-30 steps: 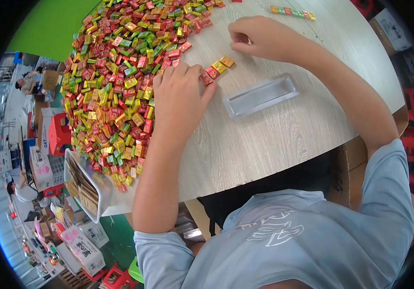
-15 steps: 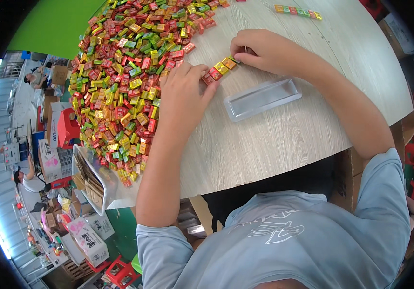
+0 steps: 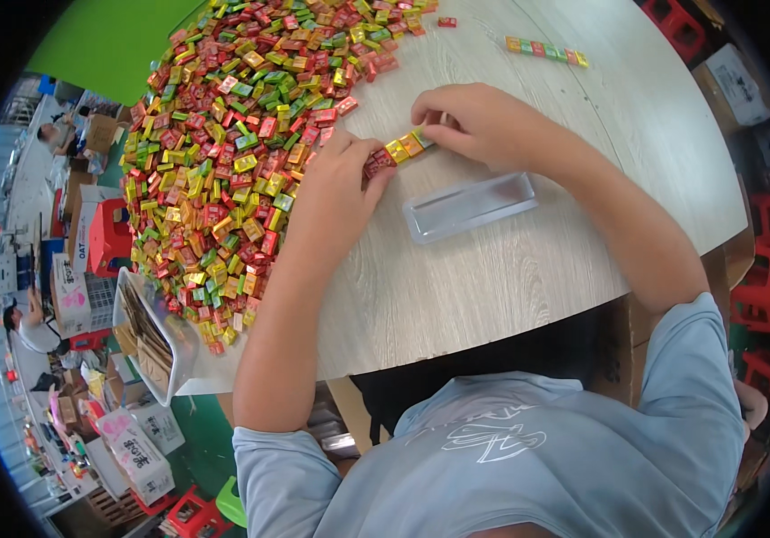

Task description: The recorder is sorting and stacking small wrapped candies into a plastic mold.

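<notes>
Between my hands a short row of small foil-wrapped candies (image 3: 405, 148) lies on the table, red at the left end, then yellow and orange, with a green one at the right. My left hand (image 3: 335, 184) is closed round the red end, thumb and forefinger on either side. At the other end my right hand (image 3: 465, 125) pinches the green candy, partly hidden by the fingertips. Just nearer than the row sits a clear plastic tray (image 3: 470, 208) with nothing in it. A large heap of red, yellow, green and orange candies (image 3: 232, 161) spreads beside my left arm.
Farther right lies another finished-looking row of candies (image 3: 546, 51). A single red candy (image 3: 447, 21) rests by the heap's far edge. At the table's left edge stands a white bin (image 3: 147, 345) holding brown cardboard. Red stools (image 3: 760, 287) stand beyond the right edge.
The whole view has shifted a little. My right fingertips have come in against the row's right end, covering more of the green candy. My left hand keeps its place at the red end.
</notes>
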Tool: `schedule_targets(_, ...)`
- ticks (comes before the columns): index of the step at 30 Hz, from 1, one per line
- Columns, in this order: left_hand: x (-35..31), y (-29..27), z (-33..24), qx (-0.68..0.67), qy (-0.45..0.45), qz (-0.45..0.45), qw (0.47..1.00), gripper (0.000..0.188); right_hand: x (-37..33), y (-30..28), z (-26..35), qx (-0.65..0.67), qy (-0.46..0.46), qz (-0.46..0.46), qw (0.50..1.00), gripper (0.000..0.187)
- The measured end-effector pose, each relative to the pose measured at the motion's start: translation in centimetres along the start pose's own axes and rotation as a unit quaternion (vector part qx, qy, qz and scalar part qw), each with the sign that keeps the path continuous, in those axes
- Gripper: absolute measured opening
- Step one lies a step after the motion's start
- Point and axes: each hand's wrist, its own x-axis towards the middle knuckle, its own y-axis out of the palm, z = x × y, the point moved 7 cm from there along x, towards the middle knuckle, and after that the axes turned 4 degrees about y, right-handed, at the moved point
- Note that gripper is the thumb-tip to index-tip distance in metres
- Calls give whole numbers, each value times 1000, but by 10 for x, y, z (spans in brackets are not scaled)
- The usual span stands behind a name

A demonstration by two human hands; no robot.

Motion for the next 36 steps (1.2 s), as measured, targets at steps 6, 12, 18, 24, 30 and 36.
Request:
schedule_targets(6,-2,-3,-3,-11,13,-2,1000,33,32,-15,-19,-39,46,-75,995,20)
schedule_targets(12,-3,0,-3,8,34,1,999,36,93,-3,-44,-175,-35,-140,974,21)
schedule_targets(18,-4,-1,-4,31,56,0,998,32,82,-9,-39,-127,-28,-113,985,19)
schedule_targets(24,-4,0,-6,36,63,-1,997,34,43,-17,-41,-179,-25,-74,981,31)
schedule_targets(30,-4,0,-4,37,54,3,998,35,12,-22,-24,-276,15,-66,959,36)
schedule_targets(36,-5,0,-3,51,48,6,997,36,11,-20,-14,-300,41,-34,953,39)
